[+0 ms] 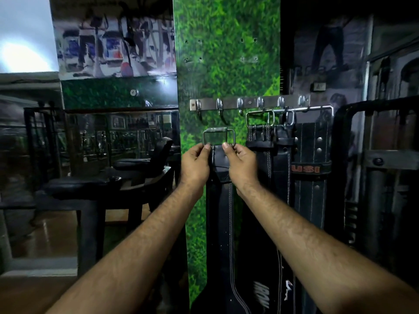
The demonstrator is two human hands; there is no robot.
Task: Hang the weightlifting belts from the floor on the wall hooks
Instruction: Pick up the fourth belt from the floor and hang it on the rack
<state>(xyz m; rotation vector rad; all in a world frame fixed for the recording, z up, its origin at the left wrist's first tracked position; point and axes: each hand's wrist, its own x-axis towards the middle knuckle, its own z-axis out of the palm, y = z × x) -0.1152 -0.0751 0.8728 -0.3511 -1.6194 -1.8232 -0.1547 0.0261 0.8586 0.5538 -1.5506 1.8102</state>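
Note:
A black leather weightlifting belt (221, 207) hangs down in front of the green wall panel, held up at its top end by both hands. My left hand (195, 163) grips its left side and my right hand (240, 164) its right side, just under the square metal buckle (218, 138). The buckle is a little below the metal hook rail (249, 102), under the two free left hooks (220, 112), and touches none of them. To the right, three other black belts (310, 159) hang by their buckles from the rail's right-hand hooks.
A mirror wall on the left reflects the gym, with a black padded bench (106, 180) in front of it. A dark machine frame (371, 168) stands close on the right. Wooden floor (34, 293) shows at the lower left.

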